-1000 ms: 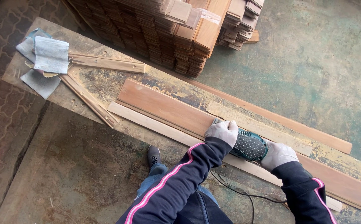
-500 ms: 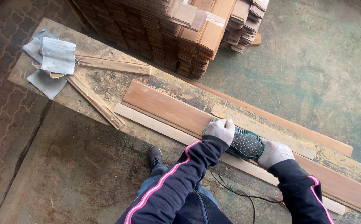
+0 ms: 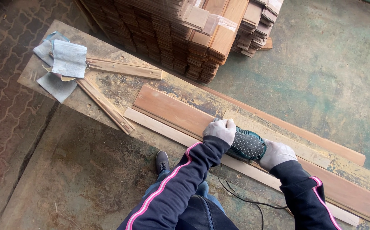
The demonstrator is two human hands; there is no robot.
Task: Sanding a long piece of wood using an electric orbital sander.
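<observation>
Green and studded, the power sander is sitting on the reddish board on the workbench. You are closing your gloved left hand over its front and gripping its rear with your gloved right hand. Sandpaper sheets are lying at the bench's far end.

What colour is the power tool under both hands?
The sander is teal-green with a black dotted grip, shown in the head view.
</observation>
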